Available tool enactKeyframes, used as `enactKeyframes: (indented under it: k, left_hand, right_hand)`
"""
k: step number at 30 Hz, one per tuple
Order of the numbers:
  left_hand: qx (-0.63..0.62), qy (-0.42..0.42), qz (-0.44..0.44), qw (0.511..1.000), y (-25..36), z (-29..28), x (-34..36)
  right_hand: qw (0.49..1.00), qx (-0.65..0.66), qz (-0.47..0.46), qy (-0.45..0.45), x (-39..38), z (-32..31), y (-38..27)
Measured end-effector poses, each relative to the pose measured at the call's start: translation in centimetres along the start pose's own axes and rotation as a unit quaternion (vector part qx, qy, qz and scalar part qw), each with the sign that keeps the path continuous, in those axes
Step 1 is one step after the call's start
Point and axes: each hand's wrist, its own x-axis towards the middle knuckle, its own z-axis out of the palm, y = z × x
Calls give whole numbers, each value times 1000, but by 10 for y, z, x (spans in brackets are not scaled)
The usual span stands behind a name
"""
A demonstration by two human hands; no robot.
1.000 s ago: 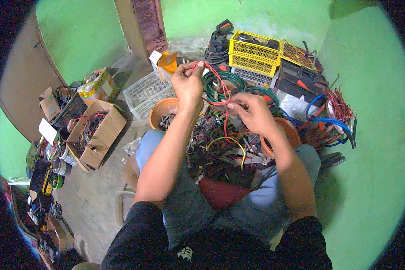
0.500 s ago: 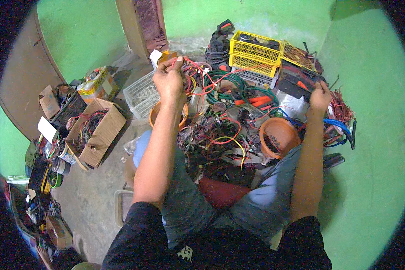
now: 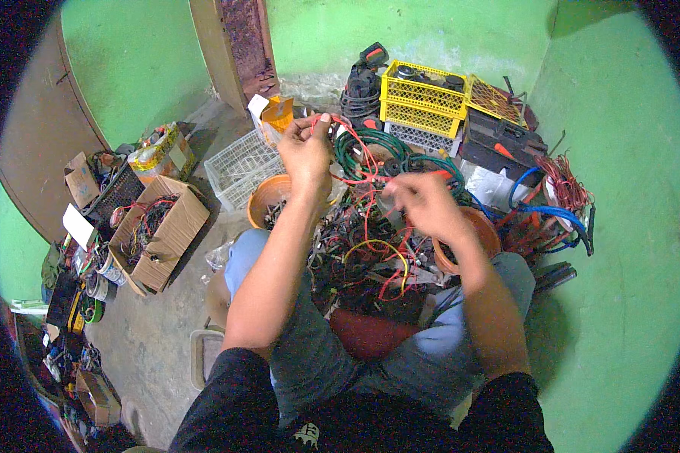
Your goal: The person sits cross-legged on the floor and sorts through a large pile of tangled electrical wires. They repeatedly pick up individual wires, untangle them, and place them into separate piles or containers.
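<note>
A seated person pinches a looped red wire (image 3: pixel 369 178) between the thumb and fingers of the left hand (image 3: pixel 307 151), raised above a pile of tangled wires (image 3: pixel 355 245) between the knees. The right hand (image 3: pixel 425 202), blurred, is curled just beside the wire; whether it grips cannot be told. An orange pot (image 3: pixel 256 198) near the left forearm holds small dark pieces; a second pot (image 3: pixel 486 226) sits partly behind the right forearm. Beyond, a yellow crate (image 3: pixel 408 92) carrying dark round parts (image 3: pixel 453 81) tops a stack with a grey crate (image 3: pixel 421 137) below. At left, a cardboard box (image 3: pixel 175 249) holds wire bundles (image 3: pixel 147 230) beside a black basket (image 3: pixel 119 193).
</note>
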Motion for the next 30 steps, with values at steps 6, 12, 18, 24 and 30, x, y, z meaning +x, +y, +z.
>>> enactKeyframes:
  k: [6,12,18,24,30]
  left_hand:
    - [-52,34,24,998,-2,-19,22]
    - [-74,27,8,997,9,-17,18]
    - [21,24,-14,999,18,-4,-3]
    - [-14,1,12,1000,-1,2,3]
    - [-34,40,17,998,9,-16,17]
  right_hand:
    - [776,499,91,376,-1,-124,69]
    - [855,161,209,447,-6,-145,95]
    - [974,140,125,126,11,-29,-5]
    - [994,-55,-49,77,8,21,-10]
    - [980,115,55,155,16,-35,11]
